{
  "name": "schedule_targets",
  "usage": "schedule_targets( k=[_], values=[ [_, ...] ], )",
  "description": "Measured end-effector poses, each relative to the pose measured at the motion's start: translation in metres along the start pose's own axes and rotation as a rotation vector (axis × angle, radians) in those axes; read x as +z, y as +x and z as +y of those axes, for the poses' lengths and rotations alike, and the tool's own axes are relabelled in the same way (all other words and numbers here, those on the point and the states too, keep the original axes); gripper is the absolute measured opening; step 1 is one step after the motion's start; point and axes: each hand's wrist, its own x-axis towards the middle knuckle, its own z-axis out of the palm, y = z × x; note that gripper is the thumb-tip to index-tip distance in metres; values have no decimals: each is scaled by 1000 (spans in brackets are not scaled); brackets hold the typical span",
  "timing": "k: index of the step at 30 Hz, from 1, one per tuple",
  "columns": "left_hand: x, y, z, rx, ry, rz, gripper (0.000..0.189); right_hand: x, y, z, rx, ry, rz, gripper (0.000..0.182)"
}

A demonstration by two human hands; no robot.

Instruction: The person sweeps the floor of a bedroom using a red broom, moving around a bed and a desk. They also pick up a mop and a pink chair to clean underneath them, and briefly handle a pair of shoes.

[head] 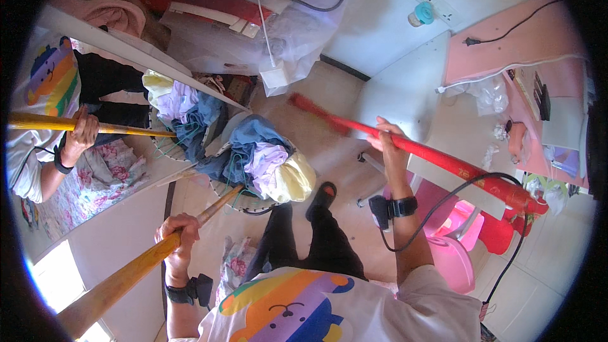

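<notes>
My left hand [179, 242] is closed around a yellow-brown wooden pole [137, 273]. The pole slants from the lower left up to a laundry basket [260, 211], where its far end goes out of sight. Blue denim [256, 130], lilac cloth [266, 161], pale yellow cloth [295, 178] and green wire hangers [233, 205] fill the basket. My right hand [390, 140] grips a long red pole [441, 157] near its narrow part. At the far end of this pole, a blurred red head [316, 109] hangs over the floor.
A mirror [156, 166] on the left reflects me and the basket. Ahead are a plastic-wrapped bundle [304, 47] and a white adapter [274, 75]. To the right stand a pink plastic chair or stool [453, 261] and cluttered shelves [563, 121]. A black cable [439, 216] loops over the red pole.
</notes>
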Motion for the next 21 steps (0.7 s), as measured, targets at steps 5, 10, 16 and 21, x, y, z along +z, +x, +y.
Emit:
schedule_targets(
  k=[5,10,16,21],
  values=[
    [0,0,3,-14,-11,0,4,25,66,30,-251,74,116,12],
    [-2,0,-2,6,-48,-32,3,54,120,62,-755,-339,189,8],
    [7,-1,2,31,-36,-6,4,73,82,79,-533,39,23,19],
    [11,2,7,11,-24,2,5,52,76,86,-478,49,-21,19]
  ],
)
